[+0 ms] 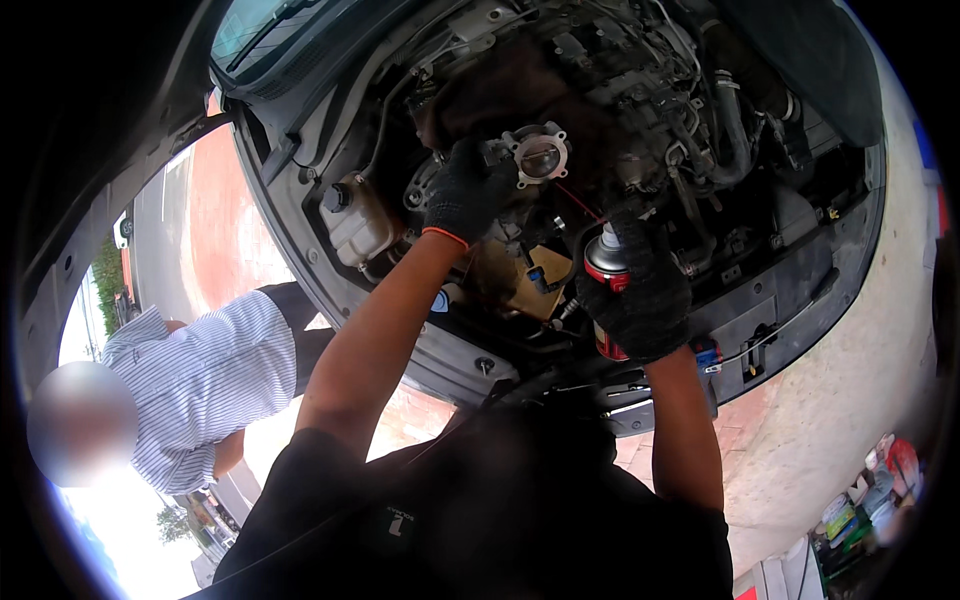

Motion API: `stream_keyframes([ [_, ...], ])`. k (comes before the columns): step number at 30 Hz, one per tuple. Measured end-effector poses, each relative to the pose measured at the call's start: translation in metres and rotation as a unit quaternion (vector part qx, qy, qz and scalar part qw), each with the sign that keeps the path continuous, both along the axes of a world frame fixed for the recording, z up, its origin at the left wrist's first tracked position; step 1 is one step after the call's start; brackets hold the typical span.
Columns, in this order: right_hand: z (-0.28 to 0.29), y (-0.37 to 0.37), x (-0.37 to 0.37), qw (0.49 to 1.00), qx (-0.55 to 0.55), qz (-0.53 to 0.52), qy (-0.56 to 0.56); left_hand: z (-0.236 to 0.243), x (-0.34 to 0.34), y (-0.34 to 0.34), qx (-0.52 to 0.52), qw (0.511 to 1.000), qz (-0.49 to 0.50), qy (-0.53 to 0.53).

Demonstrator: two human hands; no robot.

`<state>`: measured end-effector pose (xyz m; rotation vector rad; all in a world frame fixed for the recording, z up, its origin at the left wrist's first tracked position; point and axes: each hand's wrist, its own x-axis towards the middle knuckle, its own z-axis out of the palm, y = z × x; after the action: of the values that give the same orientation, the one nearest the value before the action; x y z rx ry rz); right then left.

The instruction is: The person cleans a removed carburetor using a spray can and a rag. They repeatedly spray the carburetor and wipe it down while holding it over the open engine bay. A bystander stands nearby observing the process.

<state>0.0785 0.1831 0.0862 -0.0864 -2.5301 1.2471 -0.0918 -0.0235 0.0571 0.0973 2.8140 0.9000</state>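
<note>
My left hand [466, 196], in a black knit glove with an orange cuff edge, is closed on the side of a metal throttle body [558, 143]. The round bore and its plate face up, above the engine bay. In my right hand [648, 300], also gloved in black, is a red spray can [606, 262] with a black and white top. A thin red straw [580, 203] runs from its nozzle toward the throttle body. The fingertips at the can's top are partly hidden, and I cannot make out any spray.
A dark brown cloth [505, 88] lies over parts behind the throttle body. Left of my hand sits a translucent coolant tank [362, 222] with a black cap. Hoses and the engine [640, 100] fill the right. A person in a striped shirt [215, 375] stands at the left.
</note>
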Motion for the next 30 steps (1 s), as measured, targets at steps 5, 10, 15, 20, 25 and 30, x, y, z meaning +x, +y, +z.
stream_keyframes([
  [5, -0.003, -0.02, -0.029, 0.999, -0.008, 0.026, -0.022, 0.003, 0.0, -0.002, 0.048, 0.999, -0.023, -0.004],
  [10, -0.002, -0.018, -0.041, 0.992, -0.029, 0.031, -0.119, -0.002, 0.001, -0.003, 0.033, 0.999, -0.028, 0.016],
  [15, 0.002, -0.017, -0.051, 0.988, 0.035, 0.023, -0.147, 0.0, 0.002, -0.003, -0.003, 0.999, -0.043, 0.028],
  [20, 0.005, -0.018, -0.051, 0.982, 0.017, 0.044, -0.183, 0.003, 0.004, -0.001, -0.037, 0.997, -0.058, 0.028],
  [25, 0.002, -0.015, -0.052, 0.983, -0.032, 0.015, -0.181, -0.005, -0.001, -0.004, -0.004, 0.999, -0.028, 0.015],
  [30, -0.002, -0.011, -0.046, 0.99, -0.078, -0.008, -0.113, -0.012, -0.008, -0.012, 0.084, 0.996, -0.014, -0.018],
])
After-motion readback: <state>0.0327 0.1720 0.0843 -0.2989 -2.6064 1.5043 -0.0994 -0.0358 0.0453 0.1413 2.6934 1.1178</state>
